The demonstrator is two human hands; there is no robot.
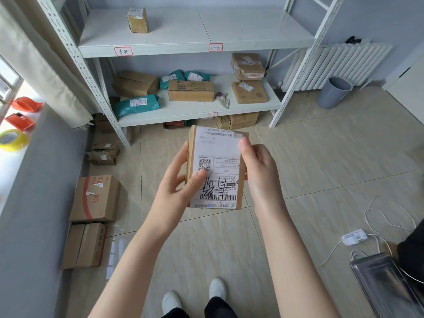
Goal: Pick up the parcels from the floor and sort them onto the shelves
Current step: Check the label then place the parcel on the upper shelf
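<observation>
A small cardboard parcel (pixel 220 157) with a white shipping label facing me is held in front of me, above the tiled floor. My left hand (pixel 176 182) grips its left edge, thumb on the label. My right hand (pixel 259 171) grips its right edge. Ahead stands a white metal shelf unit (pixel 195 48). Its upper shelf carries one small brown box (pixel 138 20). The lower shelf (pixel 247 109) carries several brown boxes and teal mailer bags. More cardboard boxes (pixel 95 199) lie on the floor along the left wall.
A grey bin (pixel 333 91) stands by a white radiator (pixel 337 63) at the right. A power adapter with white cables (pixel 353 236) and a metal tray (pixel 387 283) lie on the floor at the lower right. Tape rolls (pixel 12 140) sit on the left windowsill. My white shoes (pixel 216 288) are below.
</observation>
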